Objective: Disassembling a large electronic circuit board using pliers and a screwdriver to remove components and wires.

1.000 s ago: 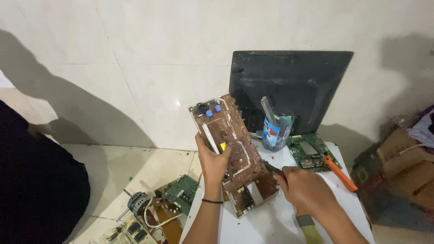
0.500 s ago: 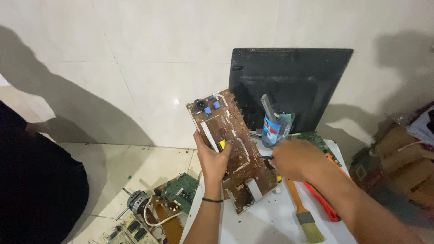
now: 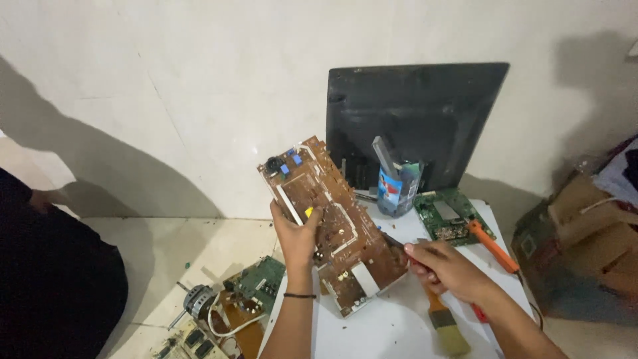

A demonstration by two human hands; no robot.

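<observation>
Your left hand (image 3: pixel 297 234) clamped the brown circuit board (image 3: pixel 330 221) by its left edge, holding it tilted above the white table (image 3: pixel 392 329). Your right hand (image 3: pixel 444 268) was closed around a thin dark tool (image 3: pixel 392 240) whose tip met the board's right edge; its kind could not be told.

Hazards at this moment, as judged:
- The one-handed edge grip could have let the board twist or drop if the tool pressed hard.
- A slipping tip could have scored the board's tracks or struck your left fingers.
- The paintbrush (image 3: pixel 444 321) and orange-handled tool (image 3: pixel 492 245) lay just beside your right wrist; a sweep of the forearm could have knocked them off.
- The cup of tools (image 3: pixel 397 186) stood near the board's upper edge.
</observation>
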